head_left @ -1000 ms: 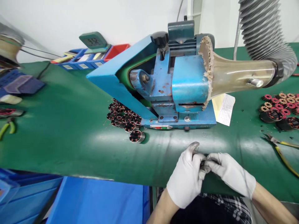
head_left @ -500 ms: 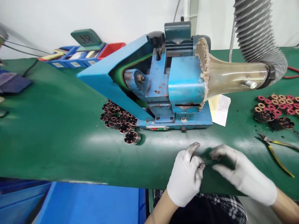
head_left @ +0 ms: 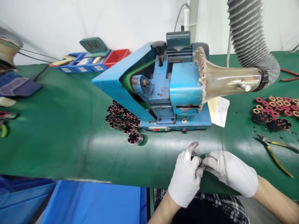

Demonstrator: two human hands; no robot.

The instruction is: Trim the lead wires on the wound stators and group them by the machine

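Note:
My left hand, in a white glove with dark smudged fingertips, is closed around a motor stator. Only a dark, rounded bit of it shows between thumb and fingers. My right hand, gloved too, meets it from the right with its fingertips pinched together against the left fingers. What the right fingertips grip is hidden. Both hands are over the front of the green bench, below a blue belt grinder. Left of the grinder's base stand several wound stators in metal sleeves, the nearest stator slightly apart.
Yellow-handled cutters lie at the right, below a cluster of red and tan wound cores. A paper slip is beside the grinder. A grey hose rises behind. Blue bins sit below the bench edge.
My right hand has moved left and its fingers, apart before, are now pinched together at my left hand. My left hand has stayed nearly in place. The view has shifted slightly.

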